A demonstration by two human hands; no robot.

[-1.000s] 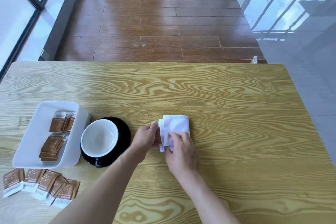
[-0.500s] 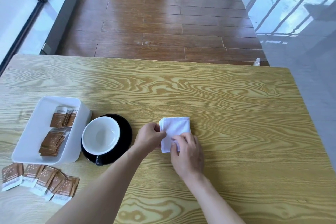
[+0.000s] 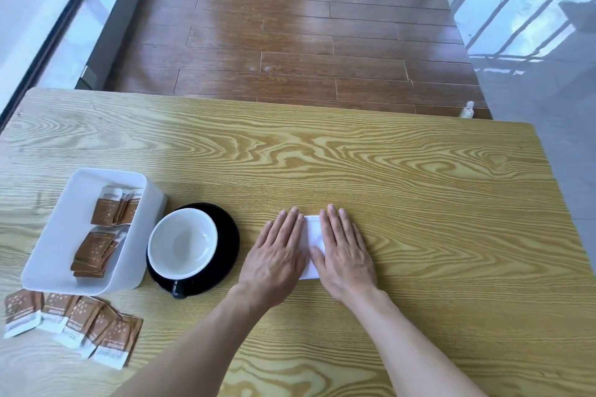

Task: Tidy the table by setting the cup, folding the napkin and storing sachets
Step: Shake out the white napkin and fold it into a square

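Two flat hands, left hand and right hand, press the folded napkin, with bare counter to its right.

Cup: white, empty, upright on a black saucer, lower left of centre; dark handle points toward the frame's bottom.
Napkin: white, folded into a small rectangle, flat on the table at centre, mostly covered by two flat hands.
Sachets in bin: brown and white, two stacks inside a white bin, left.
Loose sachets: overlapping row, bottom left, below the bin.
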